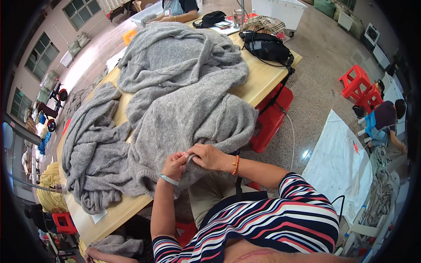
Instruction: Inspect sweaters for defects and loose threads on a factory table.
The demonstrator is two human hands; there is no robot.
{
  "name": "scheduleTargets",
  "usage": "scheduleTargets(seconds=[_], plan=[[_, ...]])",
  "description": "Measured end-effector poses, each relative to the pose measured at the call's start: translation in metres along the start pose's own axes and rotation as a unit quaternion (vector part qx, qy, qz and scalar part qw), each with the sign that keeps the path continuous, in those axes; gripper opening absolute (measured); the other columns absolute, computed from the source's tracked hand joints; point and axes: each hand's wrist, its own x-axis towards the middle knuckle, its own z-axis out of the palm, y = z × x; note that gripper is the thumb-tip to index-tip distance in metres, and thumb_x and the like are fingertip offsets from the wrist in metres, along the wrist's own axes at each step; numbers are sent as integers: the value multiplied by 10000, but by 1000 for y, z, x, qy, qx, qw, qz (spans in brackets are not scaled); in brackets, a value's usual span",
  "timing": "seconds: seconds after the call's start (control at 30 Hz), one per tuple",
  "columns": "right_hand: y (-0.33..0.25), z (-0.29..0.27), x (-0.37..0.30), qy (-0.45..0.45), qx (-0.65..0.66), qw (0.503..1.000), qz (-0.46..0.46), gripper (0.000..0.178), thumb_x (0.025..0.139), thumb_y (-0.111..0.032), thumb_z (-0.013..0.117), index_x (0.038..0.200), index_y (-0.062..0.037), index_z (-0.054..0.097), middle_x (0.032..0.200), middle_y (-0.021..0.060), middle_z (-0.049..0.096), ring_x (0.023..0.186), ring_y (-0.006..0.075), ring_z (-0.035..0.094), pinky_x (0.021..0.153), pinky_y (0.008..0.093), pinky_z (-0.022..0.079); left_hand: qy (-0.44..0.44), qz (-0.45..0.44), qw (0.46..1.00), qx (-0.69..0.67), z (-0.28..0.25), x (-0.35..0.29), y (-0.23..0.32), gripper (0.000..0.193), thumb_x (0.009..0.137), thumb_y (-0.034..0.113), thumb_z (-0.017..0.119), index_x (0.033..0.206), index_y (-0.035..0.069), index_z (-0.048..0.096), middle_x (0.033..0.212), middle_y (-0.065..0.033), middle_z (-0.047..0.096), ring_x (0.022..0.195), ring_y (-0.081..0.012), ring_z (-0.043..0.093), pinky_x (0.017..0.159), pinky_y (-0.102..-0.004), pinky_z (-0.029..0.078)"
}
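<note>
A grey knitted garment (pixel 169 118) lies in loose folds over the table's near edge and hangs toward my lap. My left hand (pixel 175 162), with a pale bangle at its wrist, pinches the knit at the edge. Right beside it, my right hand (pixel 208 157), wearing a beaded bracelet, grips the same edge with curled fingers. The fingertips of both hands nearly meet there. Whether a needle or thread is between them is too small to tell. More grey knitwear (pixel 175 52) is heaped farther back, and another grey pile (pixel 94 149) spreads to the left.
The wooden table (pixel 274 74) carries a black bag (pixel 267 46) at its far right corner. Under that side is a red stool (pixel 276 118). A co-worker (pixel 180 8) sits at the far end. White sheeting (pixel 337 166) covers floor at right, near another person (pixel 381 118).
</note>
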Motion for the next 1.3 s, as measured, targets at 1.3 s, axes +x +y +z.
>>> scheduleTargets(seconds=[1.3], plan=[[10, -13, 14, -151, 125, 954, 225, 198, 817, -57, 679, 997, 24, 688, 873, 96, 702, 739, 124, 663, 652, 264, 528, 175, 273, 899, 294, 20, -9, -38, 202, 750, 78, 707, 940, 10, 710, 869, -150, 702, 788, -230, 695, 707, -306, 543]])
